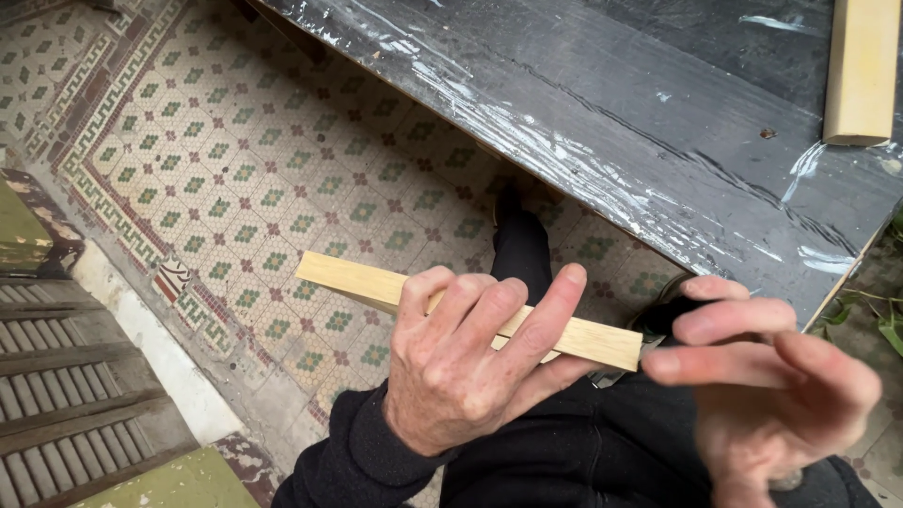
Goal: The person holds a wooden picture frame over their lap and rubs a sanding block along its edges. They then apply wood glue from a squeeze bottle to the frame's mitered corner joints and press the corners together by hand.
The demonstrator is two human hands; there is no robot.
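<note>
The left hand (461, 362) holds a long, pale wood stick (376, 287), with its fingers (550, 315) wrapped over the top. The right hand (767, 381) is open, right by the stick's end. A black tabletop (602, 122) has another wood piece (861, 71) on it. The floor (235, 188) below has little flower tiles.

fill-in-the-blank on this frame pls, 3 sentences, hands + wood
1. The left hand grips a pale wooden ____.
2. The right hand is at the stick's ____ end.
3. A second wooden piece lies on the ____ tabletop.

Missing words: stick; right; black
</note>
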